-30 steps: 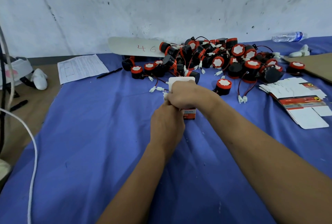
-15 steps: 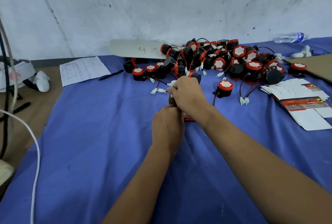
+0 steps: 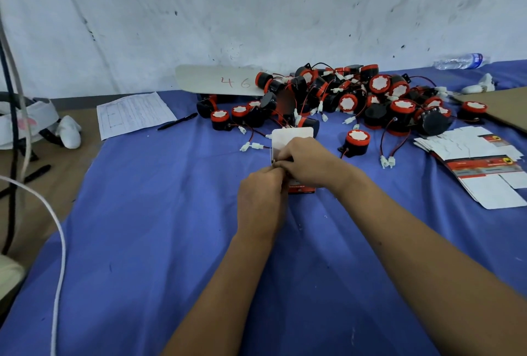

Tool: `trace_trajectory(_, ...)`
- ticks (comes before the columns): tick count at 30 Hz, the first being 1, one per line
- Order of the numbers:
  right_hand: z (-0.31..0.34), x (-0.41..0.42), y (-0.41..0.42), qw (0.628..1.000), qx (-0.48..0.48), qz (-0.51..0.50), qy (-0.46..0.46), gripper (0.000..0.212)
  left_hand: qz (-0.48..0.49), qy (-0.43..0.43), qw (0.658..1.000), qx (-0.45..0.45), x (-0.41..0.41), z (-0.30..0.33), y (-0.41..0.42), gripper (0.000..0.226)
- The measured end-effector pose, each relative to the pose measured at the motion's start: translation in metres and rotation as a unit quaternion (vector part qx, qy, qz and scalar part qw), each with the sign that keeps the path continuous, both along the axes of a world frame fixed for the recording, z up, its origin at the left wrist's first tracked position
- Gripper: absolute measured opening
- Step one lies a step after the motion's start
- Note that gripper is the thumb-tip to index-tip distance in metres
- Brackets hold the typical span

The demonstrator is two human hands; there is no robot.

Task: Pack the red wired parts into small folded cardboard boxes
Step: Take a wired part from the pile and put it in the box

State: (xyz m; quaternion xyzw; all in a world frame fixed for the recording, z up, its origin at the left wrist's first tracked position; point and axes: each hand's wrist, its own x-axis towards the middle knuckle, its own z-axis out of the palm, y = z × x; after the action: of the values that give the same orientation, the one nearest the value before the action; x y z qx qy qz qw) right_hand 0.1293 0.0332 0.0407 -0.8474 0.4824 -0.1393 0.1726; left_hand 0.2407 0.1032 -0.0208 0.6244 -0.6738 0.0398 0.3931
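A small white-and-red cardboard box [image 3: 288,138] stands on the blue cloth in the middle, its white top flap raised. My right hand [image 3: 308,163] curls over the box's top from the right. My left hand [image 3: 261,198] grips the box from the near left side, fingers meeting the right hand. A pile of red-and-black wired parts [image 3: 356,98] lies behind the box. One single part [image 3: 356,143] sits apart just right of my hands. What is inside the box is hidden by my hands.
A stack of flat unfolded boxes [image 3: 479,161] lies at the right. A paper sheet [image 3: 131,114] and pen [image 3: 176,121] lie at the back left. A white board marked 46 [image 3: 216,80] leans behind the pile. A water bottle [image 3: 459,61] lies far right.
Half a second ago my right hand covered the box top; now the white flap stands up in view again behind my fingers. Both hands have stayed on the box.
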Motion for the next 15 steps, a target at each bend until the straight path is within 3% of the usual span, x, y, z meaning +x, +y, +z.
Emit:
trace_trajectory(5,-0.009,-0.001,0.004,0.996,-0.068,-0.012,-0.063,0.018,-0.009,0.055,0.996,-0.072,0.008,-0.006,-0.001,0.018)
trace_trajectory(7,-0.011,-0.002,0.007,0.993,-0.082,-0.014,-0.083,0.022,-0.028,0.136,0.985,-0.102,0.008,-0.007,0.0,0.012)
trace_trajectory(10,-0.011,-0.001,0.01,0.993,-0.099,-0.01,-0.069,0.025,-0.029,0.319,0.937,-0.14,0.009,-0.004,0.0,0.005)
trace_trajectory(12,-0.009,0.002,0.011,0.994,-0.104,-0.01,-0.041,0.027,-0.02,0.384,0.92,-0.078,0.015,-0.006,-0.005,0.014)
trace_trajectory(15,-0.003,0.007,0.013,0.995,-0.104,0.006,0.014,0.021,-0.071,0.396,0.913,0.065,0.02,-0.013,-0.015,0.03)
